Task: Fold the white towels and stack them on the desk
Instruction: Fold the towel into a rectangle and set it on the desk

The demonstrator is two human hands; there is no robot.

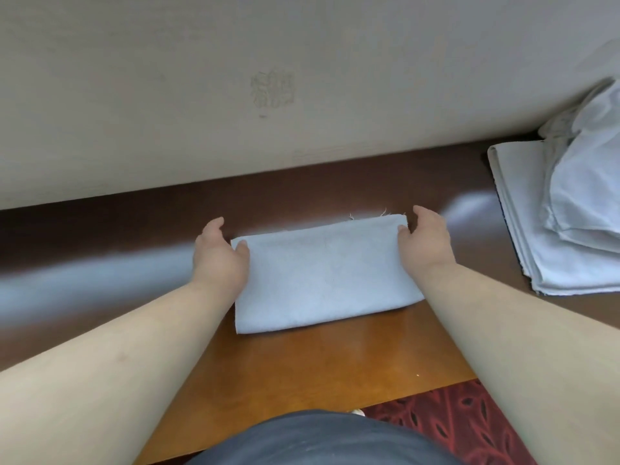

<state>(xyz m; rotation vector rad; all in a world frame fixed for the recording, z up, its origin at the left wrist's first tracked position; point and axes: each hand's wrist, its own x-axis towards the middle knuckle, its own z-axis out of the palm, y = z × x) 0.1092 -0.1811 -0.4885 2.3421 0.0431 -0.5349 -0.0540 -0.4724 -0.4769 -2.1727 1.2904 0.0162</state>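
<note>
A white towel, folded into a flat rectangle, lies on the brown wooden desk in front of me. My left hand pinches its far left corner between thumb and fingers. At the far right corner, my right hand grips the edge the same way. Loose threads stick up from the towel's far edge. At the right of the desk lies a stack of folded white towels, with crumpled white cloth heaped on top of it.
A beige wall rises directly behind the desk. The desk's near edge runs below my forearms; red patterned carpet shows beyond it at the lower right. My dark-clothed body fills the bottom centre.
</note>
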